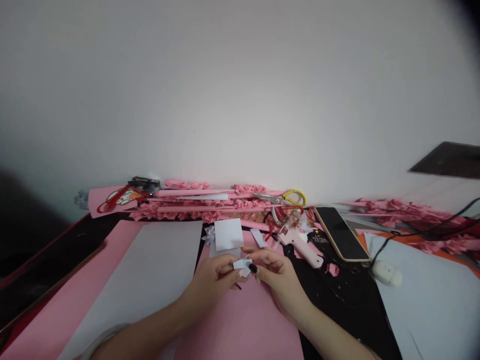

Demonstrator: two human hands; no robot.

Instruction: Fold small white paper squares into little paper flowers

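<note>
Between my two hands is a small folded piece of white paper (243, 266), held above a large pink sheet (258, 320). My left hand (213, 277) pinches its left side between thumb and fingers. From the right, my right hand (275, 270) grips the other side, its dark-nailed thumb pressed on the folds. Just beyond my fingers lie a square of white paper (228, 234), a narrow white paper strip (258, 238) and a white folded paper flower (209, 235). Parts of the curled fingers are hidden behind the paper.
A pink glue gun (302, 245) and a phone (342, 234) lie to the right, near a white charger (387, 273) with a black cable. Yellow-handled scissors (294, 198) rest on pink paper flower stems (213, 205) along the wall. A white sheet (150, 280) lies at left.
</note>
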